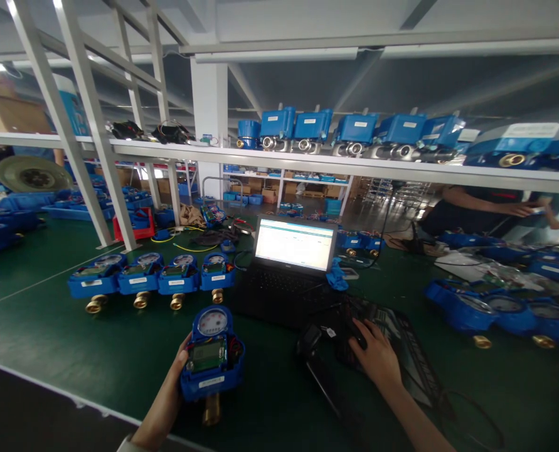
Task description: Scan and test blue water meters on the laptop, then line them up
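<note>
My left hand (172, 380) grips the left side of a blue water meter (212, 364) near the table's front edge. Its round dial, a small display with a circuit board, red wires and a brass pipe end are visible. On the right, my right hand (376, 351) lies curled over a black computer mouse (358, 334) on a dark patterned mouse pad (413, 358). A black barcode scanner (319, 367) rests between my hands. Behind it stands an open laptop (294, 246) with a lit screen.
Several similar water meters (138, 276) stand in a row at left, and more meters (509, 314) at right. Blue meters with metal valves (313, 129) line the shelf (279, 156) above. A blue cloth (337, 276) lies beside the laptop. Another person's arm (490, 204) shows at far right.
</note>
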The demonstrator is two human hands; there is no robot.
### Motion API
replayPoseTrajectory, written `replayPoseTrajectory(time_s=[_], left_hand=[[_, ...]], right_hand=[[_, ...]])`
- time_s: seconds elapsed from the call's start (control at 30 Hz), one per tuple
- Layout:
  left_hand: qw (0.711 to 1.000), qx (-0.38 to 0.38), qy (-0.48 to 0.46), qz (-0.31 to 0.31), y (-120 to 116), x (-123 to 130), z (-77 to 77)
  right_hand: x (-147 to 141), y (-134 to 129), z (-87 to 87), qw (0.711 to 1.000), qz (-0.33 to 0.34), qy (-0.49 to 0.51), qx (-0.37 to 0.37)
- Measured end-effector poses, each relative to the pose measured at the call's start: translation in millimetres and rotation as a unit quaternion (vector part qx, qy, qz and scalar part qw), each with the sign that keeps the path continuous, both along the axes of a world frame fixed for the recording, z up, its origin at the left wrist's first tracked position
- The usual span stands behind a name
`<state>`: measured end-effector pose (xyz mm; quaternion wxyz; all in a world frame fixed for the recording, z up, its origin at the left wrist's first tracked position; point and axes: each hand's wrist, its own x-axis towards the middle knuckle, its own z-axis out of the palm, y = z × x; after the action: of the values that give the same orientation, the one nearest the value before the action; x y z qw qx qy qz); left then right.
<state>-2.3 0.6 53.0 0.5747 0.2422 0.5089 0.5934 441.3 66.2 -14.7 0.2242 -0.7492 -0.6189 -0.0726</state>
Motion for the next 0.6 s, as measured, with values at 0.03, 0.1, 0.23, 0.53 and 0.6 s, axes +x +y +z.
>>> replayPoseTrajectory(time_s=[0.03, 0.1, 0.23, 0.53, 0.6], left_hand=[[1.000, 0.001, -0.003, -0.002, 0.5, -0.2, -0.8], [1.000, 0.007, -0.007, -0.005, 1.5, -0.6, -2.6], [1.000, 0.028, -0.010, -0.001, 2.6, -1.0, -5.3], [1.000, 0.000, 0.009, -0.015, 0.7, -3.1, -2.6], [1.000, -0.001, 0.014, -0.017, 0.4, -2.5, -1.8]], right_hand=[[0.0, 0.0, 0.5, 1.000, -0.002, 0.001, -0.002], [0.1, 0.3, 1.0, 1.000, -0.003, 0.002, -0.003], [0.3, 0.4, 0.5, 1.000, 0.000, 0.004, -0.006], [-1.1, -0.2, 0.2, 1.000, -0.003, 0.005, -0.013], [-1.5, -0.5, 0.6, 1.000, -0.001, 0.007, -0.012]])
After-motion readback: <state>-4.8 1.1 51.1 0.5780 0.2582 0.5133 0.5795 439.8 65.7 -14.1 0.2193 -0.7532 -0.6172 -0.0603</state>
